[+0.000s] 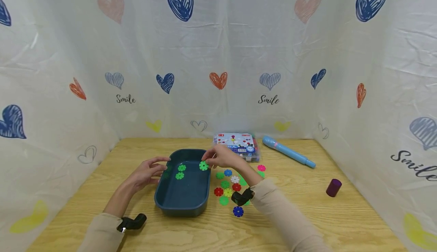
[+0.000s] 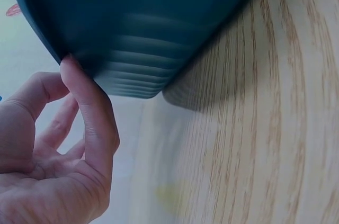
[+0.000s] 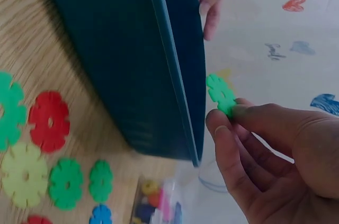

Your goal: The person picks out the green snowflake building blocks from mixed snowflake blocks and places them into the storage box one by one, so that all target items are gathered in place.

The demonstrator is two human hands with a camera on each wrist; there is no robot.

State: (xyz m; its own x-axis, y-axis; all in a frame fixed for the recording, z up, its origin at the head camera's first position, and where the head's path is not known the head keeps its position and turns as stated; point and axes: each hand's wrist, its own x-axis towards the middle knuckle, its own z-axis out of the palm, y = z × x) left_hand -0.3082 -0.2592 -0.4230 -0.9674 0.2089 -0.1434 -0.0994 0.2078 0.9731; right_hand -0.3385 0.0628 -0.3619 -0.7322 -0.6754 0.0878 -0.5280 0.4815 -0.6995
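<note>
A dark blue-green plastic basin (image 1: 182, 202) stands on the table between the hands. My left hand (image 1: 146, 173) touches its left rim with spread, bent fingers. The thumb (image 2: 87, 94) lies against the outside of the rim in the left wrist view. Above the right rim, my right hand (image 1: 221, 156) pinches a green notched plastic disc (image 3: 220, 94) between thumb and forefinger. Inside the basin lie two green discs, one disc (image 1: 182, 167) just behind the other (image 1: 179, 175). The other fingers of the right hand are loosely curled.
Right of the basin lie several loose discs, among them a yellow disc (image 1: 228, 192) and a dark blue disc (image 1: 238, 211). Behind them sits a clear box (image 1: 239, 145) of pieces. A light-blue stick-like object (image 1: 288, 151) and a purple cylinder (image 1: 334, 188) are farther right.
</note>
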